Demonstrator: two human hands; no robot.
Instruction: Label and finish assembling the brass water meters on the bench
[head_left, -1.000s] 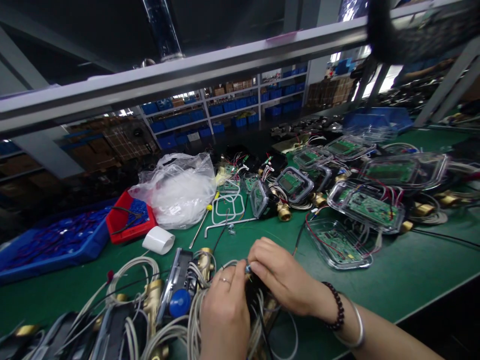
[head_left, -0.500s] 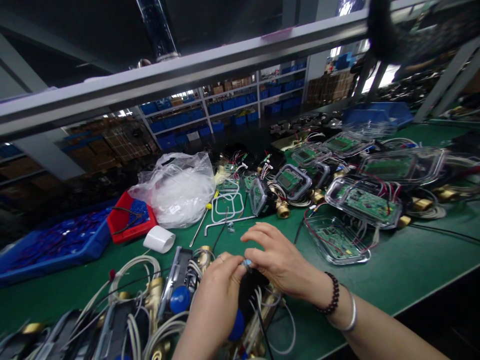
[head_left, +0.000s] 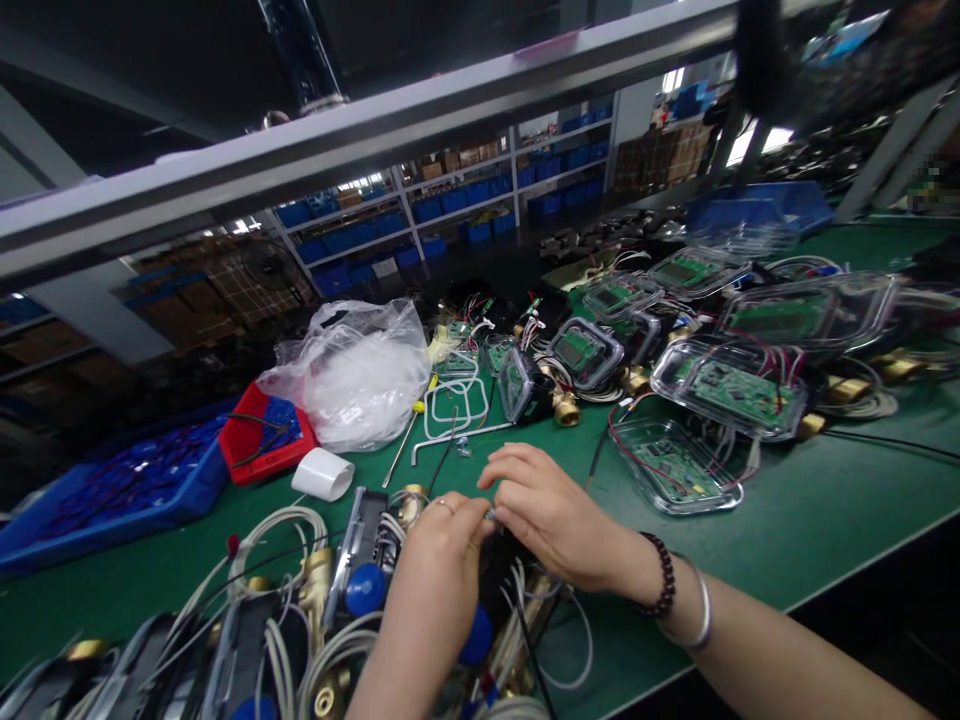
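My left hand (head_left: 442, 555) and my right hand (head_left: 551, 515) meet fingertip to fingertip above a black meter housing (head_left: 499, 570). Pinched between them is a small, pale, shiny piece (head_left: 491, 514), too small to name. Both hands are closed at thumb and forefinger, while the other right fingers curl loosely. The housing lies partly hidden under the hands, with a blue round cap (head_left: 476, 637) and grey cables (head_left: 517, 620) beside it. Left of my left hand is another meter with a brass fitting (head_left: 411, 505) and a blue cap (head_left: 365, 590).
Several meters with brass fittings and coiled cables (head_left: 274, 530) fill the near left. Clear-cased circuit boards (head_left: 679, 465) crowd the right. Behind lie a hex key (head_left: 457, 441), a screwdriver (head_left: 403, 445), grey gaskets (head_left: 455, 408), a plastic bag (head_left: 360, 390), a red bin (head_left: 262, 460) and a blue bin (head_left: 202, 505).
Both hands stay together over the housing, with the fingertips shifted slightly and the small piece now more covered. The camera view has moved a little.
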